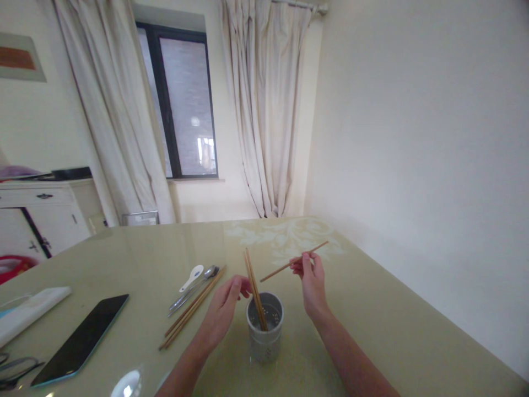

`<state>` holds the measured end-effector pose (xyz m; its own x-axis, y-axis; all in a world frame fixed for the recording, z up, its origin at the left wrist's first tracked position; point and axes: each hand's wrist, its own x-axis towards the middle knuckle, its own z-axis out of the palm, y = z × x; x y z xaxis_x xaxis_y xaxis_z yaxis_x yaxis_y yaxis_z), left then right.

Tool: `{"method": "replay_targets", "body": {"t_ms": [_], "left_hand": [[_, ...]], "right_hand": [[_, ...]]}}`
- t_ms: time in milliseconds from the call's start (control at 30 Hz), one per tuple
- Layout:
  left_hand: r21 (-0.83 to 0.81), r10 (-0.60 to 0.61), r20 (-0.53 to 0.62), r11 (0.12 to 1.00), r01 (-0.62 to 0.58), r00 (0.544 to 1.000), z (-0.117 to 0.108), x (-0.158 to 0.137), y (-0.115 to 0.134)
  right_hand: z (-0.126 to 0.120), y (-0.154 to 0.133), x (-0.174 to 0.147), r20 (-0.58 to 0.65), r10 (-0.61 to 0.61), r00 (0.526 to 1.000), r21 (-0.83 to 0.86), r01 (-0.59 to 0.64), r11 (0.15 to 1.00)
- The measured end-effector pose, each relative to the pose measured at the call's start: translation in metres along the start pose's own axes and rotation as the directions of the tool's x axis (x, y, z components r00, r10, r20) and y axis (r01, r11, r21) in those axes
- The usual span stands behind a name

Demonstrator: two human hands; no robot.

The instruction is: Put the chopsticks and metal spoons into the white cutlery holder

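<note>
My right hand (312, 278) pinches a single wooden chopstick (276, 272), held slanted in the air to the right of a grey perforated utensil holder (265, 344). Inside the holder a few wooden chopsticks (255, 286) lean to the left, their upper ends standing well above the rim. My left hand (227, 303) hovers at the holder's left side, fingers loosely curved and slightly apart. Its fingertips are close beside the standing chopsticks; whether they touch is unclear. More chopsticks (192, 309) lie on the table left of this hand, alongside metal spoons (194, 289) and a white spoon (192, 277).
The glossy greenish table (392, 331) meets a white wall at the right. On its left side lie a black-screened tablet (82, 336), a white power strip-like object (33, 314) and glasses (19, 369). A shiny white object (127, 383) sits at the front edge of view.
</note>
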<state>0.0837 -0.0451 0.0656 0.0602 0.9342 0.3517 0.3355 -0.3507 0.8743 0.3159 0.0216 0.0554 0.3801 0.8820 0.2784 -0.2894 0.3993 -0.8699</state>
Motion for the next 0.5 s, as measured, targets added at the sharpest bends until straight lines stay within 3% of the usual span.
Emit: {"method": "replay_targets", "body": {"t_ms": [67, 167, 333, 500], "left_hand": [[-0.046, -0.038, 0.057, 0.998, 0.040, 0.998, 0.000, -0.002, 0.004], [-0.082, -0.081, 0.157, 0.992, 0.095, 0.984, 0.003, -0.006, 0.007], [-0.167, -0.125, 0.203, 0.973, 0.161, 0.971, 0.007, -0.010, 0.004], [-0.278, -0.081, 0.242, 0.949, 0.149, 0.967, 0.011, -0.011, 0.004]], "right_hand": [[-0.010, -0.007, 0.011, -0.085, -0.032, 0.996, 0.069, 0.038, 0.997], [-0.015, -0.017, 0.015, -0.057, -0.002, 0.998, 0.160, 0.011, 0.987], [0.000, -0.026, -0.006, 0.226, 0.011, 0.974, 0.119, -0.039, 0.992], [0.011, -0.026, -0.027, 0.509, 0.037, 0.860, -0.043, -0.017, 0.999]]}}
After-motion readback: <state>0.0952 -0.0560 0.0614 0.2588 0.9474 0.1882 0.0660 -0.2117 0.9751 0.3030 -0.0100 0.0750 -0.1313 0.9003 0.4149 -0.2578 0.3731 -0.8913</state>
